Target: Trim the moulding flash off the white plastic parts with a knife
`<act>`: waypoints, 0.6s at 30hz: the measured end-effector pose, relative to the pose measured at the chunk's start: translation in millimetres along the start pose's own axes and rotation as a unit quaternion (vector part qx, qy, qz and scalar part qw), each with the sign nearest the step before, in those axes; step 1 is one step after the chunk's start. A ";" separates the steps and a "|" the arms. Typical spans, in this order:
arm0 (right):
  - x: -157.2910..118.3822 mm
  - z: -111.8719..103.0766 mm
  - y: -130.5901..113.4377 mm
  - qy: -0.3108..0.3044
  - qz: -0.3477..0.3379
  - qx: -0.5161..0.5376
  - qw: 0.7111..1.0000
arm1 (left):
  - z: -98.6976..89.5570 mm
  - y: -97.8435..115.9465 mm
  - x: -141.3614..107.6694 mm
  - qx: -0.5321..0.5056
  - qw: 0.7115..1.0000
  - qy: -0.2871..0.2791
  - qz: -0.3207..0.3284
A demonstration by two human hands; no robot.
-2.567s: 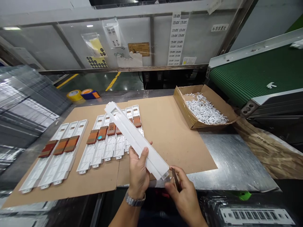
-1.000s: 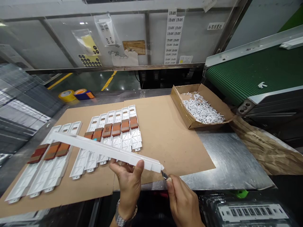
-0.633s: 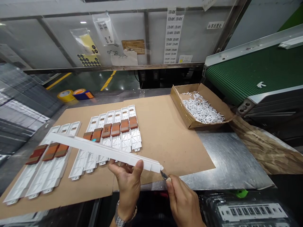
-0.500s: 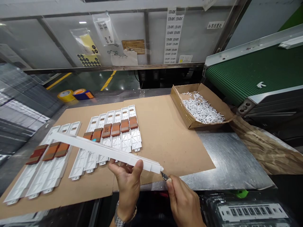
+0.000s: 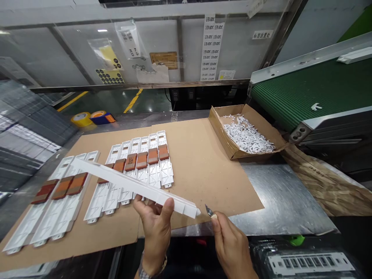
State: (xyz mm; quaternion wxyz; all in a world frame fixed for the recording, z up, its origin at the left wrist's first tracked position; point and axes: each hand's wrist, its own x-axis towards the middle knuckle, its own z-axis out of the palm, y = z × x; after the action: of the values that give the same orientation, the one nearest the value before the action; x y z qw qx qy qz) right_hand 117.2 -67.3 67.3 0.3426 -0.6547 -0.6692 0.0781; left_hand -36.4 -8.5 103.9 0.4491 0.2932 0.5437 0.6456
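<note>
Long stepped white plastic rail [image 5: 133, 184] gripped in left hand's [image 5: 154, 228] fingers, craft knife [image 5: 209, 211] pinched in right hand's [image 5: 232, 248] fingers

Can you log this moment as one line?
left hand: holds long white plastic bar | right hand: pinches small metal-bladed knife, apart from bar

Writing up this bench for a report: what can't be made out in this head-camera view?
- Craft knife: the right hand hides its handle; only the blade shows.
- White plastic strip: the left hand covers part of it, and its underside faces away.
- Wristwatch: mostly cut off by the bottom edge of the head view.
- Brown pads: any marks on them are too small to read in the head view.
</note>
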 end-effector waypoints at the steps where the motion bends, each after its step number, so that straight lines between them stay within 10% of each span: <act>1: 0.5 1.0 2.4 -0.003 0.007 0.002 1.000 | 0.1 -0.5 0.2 0.002 1.000 -0.002 -0.002; 11: 38.4 3.8 71.4 -0.017 0.048 -0.019 0.999 | 5.6 -30.5 -7.4 -0.058 0.951 -0.112 -0.283; 18: 61.2 1.7 101.4 -0.007 0.036 -0.011 0.999 | 3.9 -119.9 -34.6 -0.011 0.981 -0.077 -0.179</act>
State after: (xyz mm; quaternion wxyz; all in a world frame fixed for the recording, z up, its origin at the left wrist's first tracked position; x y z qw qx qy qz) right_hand 205.3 3.5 31.7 0.3279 -0.6817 -0.6482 0.0872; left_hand 13.0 -37.2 -7.2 0.6014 0.2347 0.5438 0.5362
